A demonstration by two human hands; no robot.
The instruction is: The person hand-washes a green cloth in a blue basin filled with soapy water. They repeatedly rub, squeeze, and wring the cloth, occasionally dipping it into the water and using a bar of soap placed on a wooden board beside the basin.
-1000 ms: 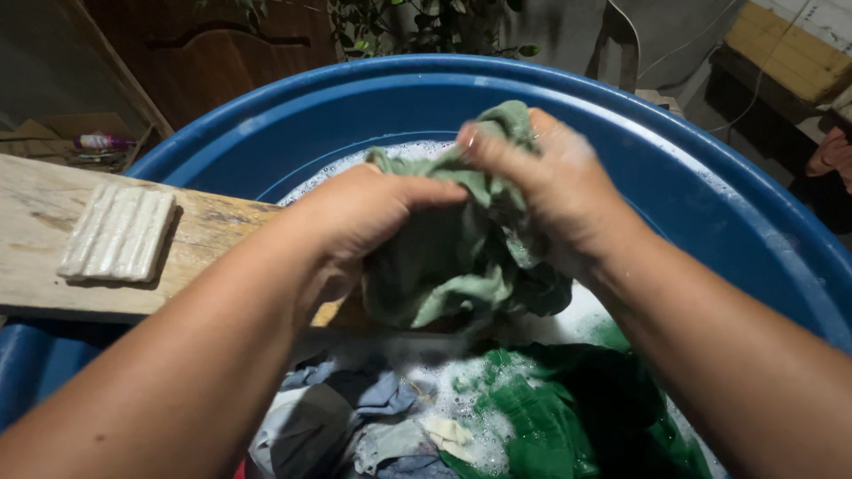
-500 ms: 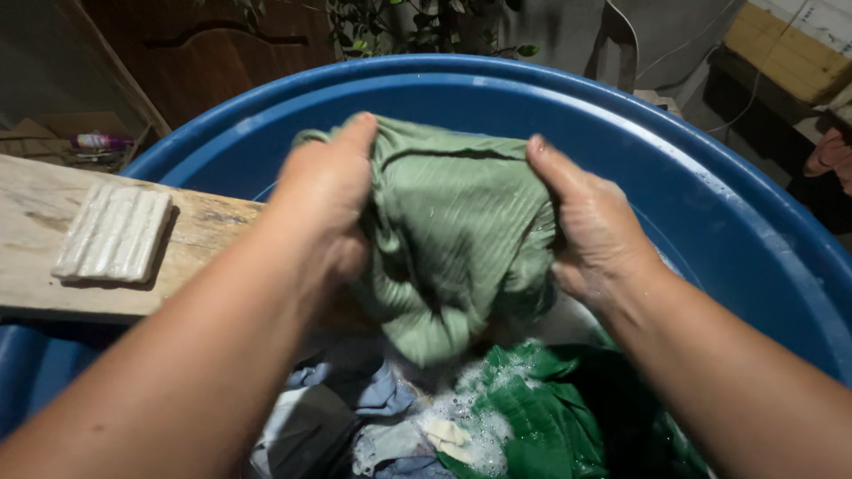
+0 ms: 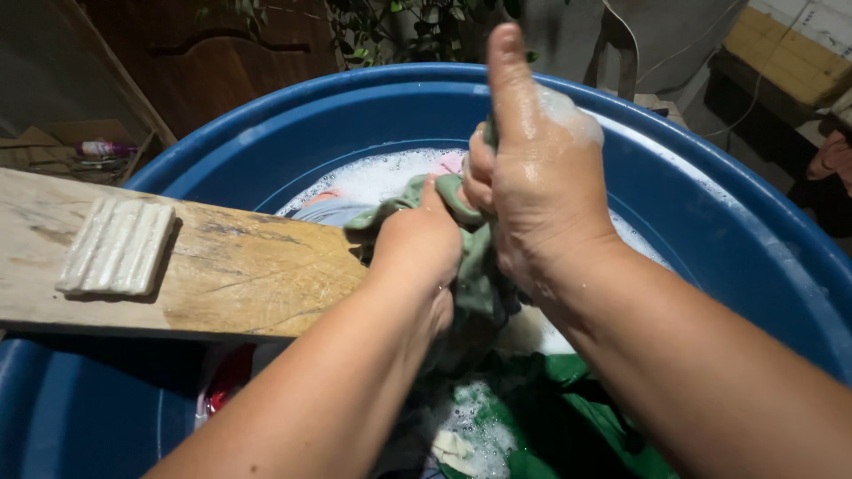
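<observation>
Outdoor wash spot, dim, dark wooden door and foliage behind; we stand over a big blue tub [image 3: 737, 222] full of sudsy water. Wooden board [image 3: 240, 275] lies across the tub's left rim, ribbed pale soap bar [image 3: 117, 247] resting on its left end.

Our left hand [image 3: 417, 253] is fisted tight on the light green cloth [image 3: 470, 257], knuckles up, cloth bunched inside the fist. Our right hand [image 3: 532, 191] is just beside it and touching, fingers curled around the same cloth, thumb sticking straight up, foam on the back of the hand. Both hands closed on the cloth, no gap showing. Cloth sits between the two fists, held above the water near the tub's middle, right by the board's inner end.

Below the forearms: darker green garment [image 3: 568, 417] soaking with suds, grey-blue cloth [image 3: 333, 211] and a bit of pink further back, something red near the board's underside, unclear what.

Handling call: cloth looks soft, limp, soaked, so likely heavier than dry and slippery with soap. Judged best gripped in gathered bunches with full fists, close together, not by a thin edge that could slide out.
</observation>
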